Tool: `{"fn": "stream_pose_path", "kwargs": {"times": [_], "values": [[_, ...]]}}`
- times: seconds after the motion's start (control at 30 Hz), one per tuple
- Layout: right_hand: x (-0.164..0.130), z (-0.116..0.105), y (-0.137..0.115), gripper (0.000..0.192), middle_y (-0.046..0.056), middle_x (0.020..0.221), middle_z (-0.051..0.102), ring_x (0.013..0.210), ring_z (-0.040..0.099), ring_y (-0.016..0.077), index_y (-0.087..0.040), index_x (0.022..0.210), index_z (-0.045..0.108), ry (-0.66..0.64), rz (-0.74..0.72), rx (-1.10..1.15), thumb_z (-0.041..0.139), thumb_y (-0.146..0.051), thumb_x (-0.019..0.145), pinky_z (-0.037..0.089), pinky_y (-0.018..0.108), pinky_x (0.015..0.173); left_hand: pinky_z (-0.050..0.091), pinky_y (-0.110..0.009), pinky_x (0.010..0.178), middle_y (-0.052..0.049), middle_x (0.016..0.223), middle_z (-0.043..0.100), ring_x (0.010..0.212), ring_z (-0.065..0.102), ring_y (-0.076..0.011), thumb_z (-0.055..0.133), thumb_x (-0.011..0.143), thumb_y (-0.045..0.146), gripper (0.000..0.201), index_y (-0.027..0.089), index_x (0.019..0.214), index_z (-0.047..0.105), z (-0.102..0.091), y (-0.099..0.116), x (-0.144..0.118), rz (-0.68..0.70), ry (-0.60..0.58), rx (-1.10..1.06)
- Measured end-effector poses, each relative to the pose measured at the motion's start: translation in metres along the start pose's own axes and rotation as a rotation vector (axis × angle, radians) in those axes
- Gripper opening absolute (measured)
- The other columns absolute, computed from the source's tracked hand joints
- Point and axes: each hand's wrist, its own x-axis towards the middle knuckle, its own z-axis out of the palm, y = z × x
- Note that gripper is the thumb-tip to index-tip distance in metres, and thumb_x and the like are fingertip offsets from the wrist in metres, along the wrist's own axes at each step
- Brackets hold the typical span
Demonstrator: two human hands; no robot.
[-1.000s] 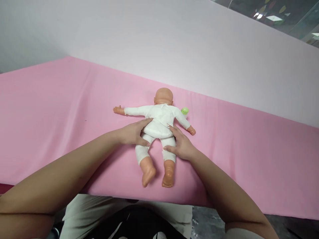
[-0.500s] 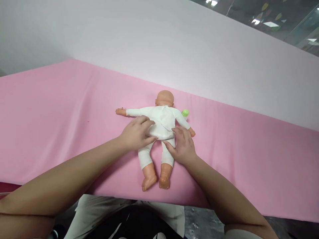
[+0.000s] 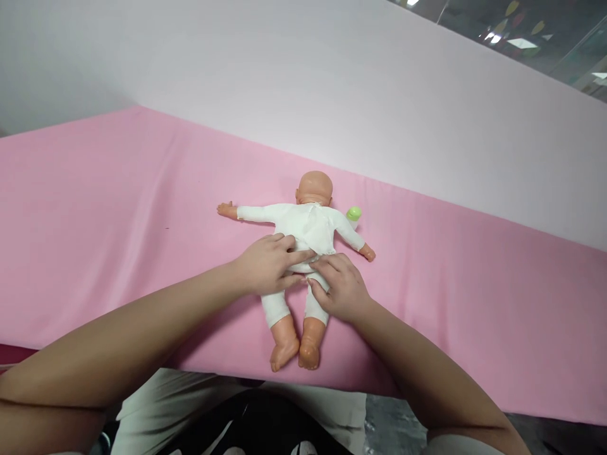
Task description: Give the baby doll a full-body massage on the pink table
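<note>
A baby doll (image 3: 306,221) in a white cloth body lies face down, its head away from me, arms spread and feet toward me. My left hand (image 3: 270,262) rests on the left of its lower back, index finger and thumb stretched toward the middle. From the other side, my right hand (image 3: 342,284) lies over the lower back and hip, fingers bent and thumb apart. The fingertips of both hands nearly meet at the doll's waist. Both hands look open, touching the doll without a grip around it. Its waist is partly hidden beneath my fingers.
A small bottle with a green cap (image 3: 353,213) stands beside the doll's right arm. Pink cloth (image 3: 474,303) covers the table. Behind it rises a white wall (image 3: 284,76), with glass panes (image 3: 512,38) at the upper right.
Both hands have moved inward and slightly toward me, bringing their fingertips together over the doll's waist. My left index finger is now stretched out. The doll's right foot has shifted slightly.
</note>
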Motion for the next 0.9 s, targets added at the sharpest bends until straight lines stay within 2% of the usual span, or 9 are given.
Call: {"fn": "stream_pose_path", "kwargs": {"times": [0.1,0.23,0.33,0.4,0.47,0.57,0.63,0.77,0.9], "values": [[0.002,0.001,-0.001,0.028,0.01,0.112,0.076,0.104,0.065,0.0307,-0.022,0.121,0.076,0.003,-0.01,0.011,0.06,-0.028,0.098,0.057,0.051,0.099,0.049,-0.048,0.092,-0.016,0.113,0.069,0.101,0.068,-0.0356,0.045,0.103,0.071,0.074,0.019,0.154,0.057,0.002,0.0,0.005,-0.146,-0.036,0.016],[0.002,0.001,0.002,0.028,0.01,0.113,0.076,0.104,0.065,0.0303,-0.021,0.122,0.075,0.02,-0.002,0.03,0.062,-0.028,0.098,0.057,0.05,0.098,0.05,-0.048,0.09,-0.026,0.128,0.07,0.116,0.068,-0.0425,0.034,0.105,0.072,0.09,0.004,0.163,0.037,-0.003,-0.005,0.006,-0.496,0.002,0.0],[0.001,0.003,0.004,0.027,0.009,0.112,0.076,0.104,0.066,0.0298,-0.023,0.122,0.075,0.046,-0.008,0.036,0.063,-0.028,0.098,0.058,0.05,0.097,0.05,-0.049,0.094,-0.027,0.138,0.067,0.124,0.066,-0.0436,0.039,0.105,0.068,0.088,0.003,0.163,0.037,-0.008,-0.008,0.001,-0.571,0.05,0.021],[0.001,0.005,0.005,0.026,0.01,0.109,0.076,0.103,0.066,0.0296,-0.022,0.121,0.075,0.116,-0.039,0.036,0.064,-0.027,0.098,0.059,0.05,0.096,0.05,-0.049,0.095,-0.023,0.132,0.07,0.12,0.067,-0.0403,0.046,0.104,0.06,0.073,0.007,0.154,0.051,-0.011,-0.006,-0.003,-0.506,0.113,0.036],[0.002,0.008,0.007,0.027,0.011,0.11,0.075,0.105,0.067,0.0301,-0.019,0.122,0.074,0.195,-0.074,0.031,0.064,-0.026,0.098,0.059,0.05,0.097,0.051,-0.046,0.094,-0.017,0.119,0.072,0.111,0.069,-0.0352,0.05,0.102,0.051,0.053,0.012,0.135,0.066,-0.012,0.0,-0.006,-0.371,0.155,0.027],[0.004,0.01,0.009,0.031,0.013,0.116,0.076,0.111,0.068,0.0306,-0.018,0.127,0.073,0.167,-0.093,0.036,0.062,-0.024,0.099,0.059,0.051,0.101,0.051,-0.044,0.09,-0.012,0.103,0.071,0.098,0.068,-0.0301,0.057,0.099,0.044,0.033,0.017,0.106,0.074,-0.011,0.011,-0.006,-0.155,0.103,-0.006],[0.004,0.01,0.01,0.032,0.012,0.119,0.077,0.113,0.069,0.0305,-0.02,0.129,0.073,0.086,-0.067,0.04,0.061,-0.024,0.1,0.059,0.051,0.103,0.051,-0.044,0.089,-0.011,0.1,0.071,0.094,0.066,-0.029,0.06,0.096,0.04,0.027,0.017,0.1,0.074,-0.01,0.018,-0.005,-0.079,0.047,-0.005],[0.004,0.007,0.004,0.029,0.011,0.113,0.08,0.109,0.071,0.0308,-0.021,0.124,0.076,-0.026,-0.011,0.009,0.065,-0.025,0.097,0.059,0.05,0.099,0.051,-0.044,0.089,-0.01,0.096,0.071,0.089,0.065,-0.0282,0.062,0.095,0.038,0.025,0.016,0.094,0.075,-0.009,0.024,-0.004,-0.024,0.006,0.023],[0.003,0.001,-0.002,0.02,0.009,0.097,0.078,0.091,0.07,0.0285,-0.02,0.108,0.079,-0.019,-0.038,-0.007,0.066,-0.025,0.094,0.06,0.046,0.084,0.051,-0.042,0.082,-0.008,0.085,0.068,0.081,0.063,-0.0255,0.06,0.097,0.041,0.03,0.018,0.082,0.073,-0.011,0.023,-0.007,0.01,0.056,-0.016]]}}
